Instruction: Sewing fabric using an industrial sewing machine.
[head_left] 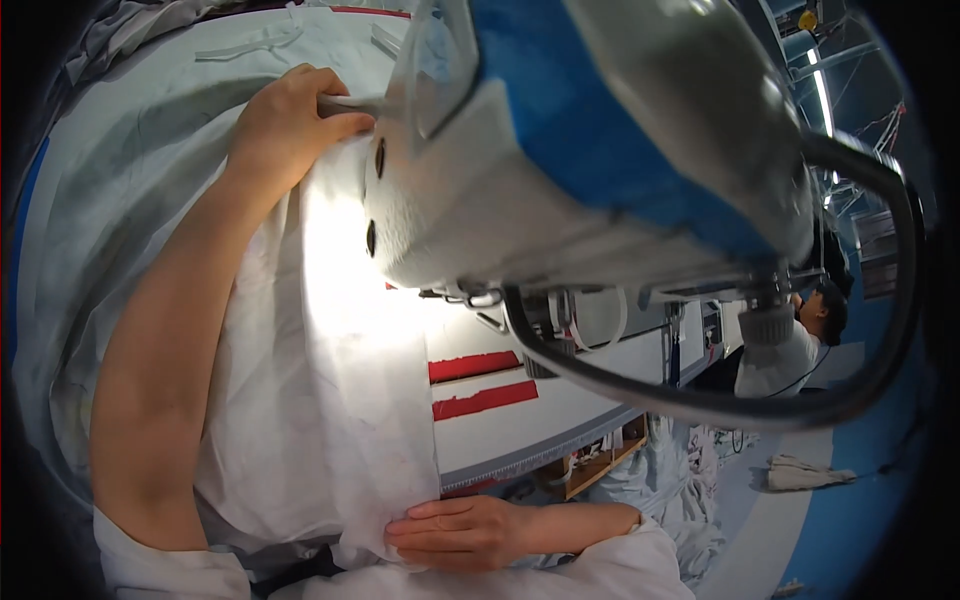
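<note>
I am working at a white and blue industrial sewing machine (600,150) that fills the upper middle of my view. My left hand (295,120) is reaching far up to the machine's left end, forearm stretched long and bare from a white sleeve, and its grip is pinching shut on the top edge of a thin white fabric sheet (340,400), thumb pressing against the curled fingers. The sheet is hanging down from there, running below the machine's head and glowing under its lamp. My right hand (465,532) is lying well below the machine, near my body, fingers flat and pointing left; its grip is resting nearly flat and half open on the sheet's lower edge, pressing rather than clasping it. Under the machine's arm, on the pale desk (560,425), two red rectangular strips (480,385) are lying one above the other. Right of the machine, another person (800,345) in a white top is bending over their own work, and a white cloth bundle (805,472) is lying on the blue floor below them.
</note>
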